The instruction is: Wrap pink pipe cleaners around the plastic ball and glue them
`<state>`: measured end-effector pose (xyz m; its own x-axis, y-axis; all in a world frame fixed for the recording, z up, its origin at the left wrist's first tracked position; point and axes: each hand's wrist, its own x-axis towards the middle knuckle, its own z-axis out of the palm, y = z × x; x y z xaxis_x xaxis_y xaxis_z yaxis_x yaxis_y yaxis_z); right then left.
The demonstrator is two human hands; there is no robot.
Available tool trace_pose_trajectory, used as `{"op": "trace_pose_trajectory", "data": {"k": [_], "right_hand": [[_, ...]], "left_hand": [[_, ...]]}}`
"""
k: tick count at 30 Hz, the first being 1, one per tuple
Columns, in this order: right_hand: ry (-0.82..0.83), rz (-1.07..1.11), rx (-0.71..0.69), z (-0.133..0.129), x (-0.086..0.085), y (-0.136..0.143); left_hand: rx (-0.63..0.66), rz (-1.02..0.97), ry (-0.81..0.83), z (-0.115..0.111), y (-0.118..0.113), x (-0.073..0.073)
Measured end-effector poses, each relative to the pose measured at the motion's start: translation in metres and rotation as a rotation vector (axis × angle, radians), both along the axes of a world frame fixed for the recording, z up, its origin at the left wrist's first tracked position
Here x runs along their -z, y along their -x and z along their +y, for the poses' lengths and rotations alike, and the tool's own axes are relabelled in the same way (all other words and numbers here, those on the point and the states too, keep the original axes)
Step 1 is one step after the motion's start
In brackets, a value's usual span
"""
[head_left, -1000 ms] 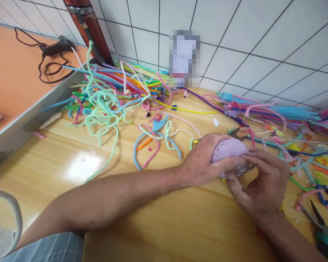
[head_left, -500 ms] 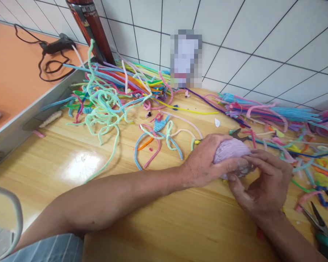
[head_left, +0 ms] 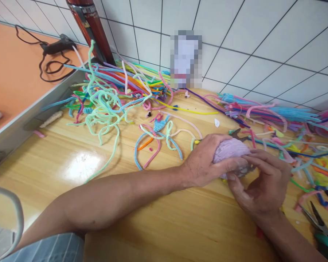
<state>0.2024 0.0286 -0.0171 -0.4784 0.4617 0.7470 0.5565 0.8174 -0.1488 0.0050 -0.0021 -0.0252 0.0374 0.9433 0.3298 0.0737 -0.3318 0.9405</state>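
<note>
A rounded lilac piece of coiled pipe cleaner is held above the wooden table, its ridges running around it. My left hand wraps its far left side, thumb pressed across the front. From the right, my right hand pinches the piece's lower right edge, where a greyish underside shows partly. What exactly its fingertips grip there is hidden. Just behind the lilac piece lies a dark forked metal tool. Left of my hands, blue, pink and mint pipe cleaners lie bent and looped.
Tangled mint pipe cleaners and a colourful bundle lie at back left, beside a red thermos. Another bundle runs along the tiled wall. Pliers rest at lower right. A blurred upright rectangle leans on the wall.
</note>
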Motion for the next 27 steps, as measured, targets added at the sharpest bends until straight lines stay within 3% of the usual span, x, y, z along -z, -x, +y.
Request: {"op": "trace_pose_trajectory", "data": {"k": [13, 27], "right_hand": [[0.054, 0.018, 0.008, -0.005, -0.004, 0.004], [-0.017, 0.036, -0.039, -0.005, -0.001, 0.012]], "left_hand": [[0.006, -0.022, 0.029, 0.0, 0.0, 0.0], [0.047, -0.064, 0.072, 0.0, 0.002, 0.004]]}}
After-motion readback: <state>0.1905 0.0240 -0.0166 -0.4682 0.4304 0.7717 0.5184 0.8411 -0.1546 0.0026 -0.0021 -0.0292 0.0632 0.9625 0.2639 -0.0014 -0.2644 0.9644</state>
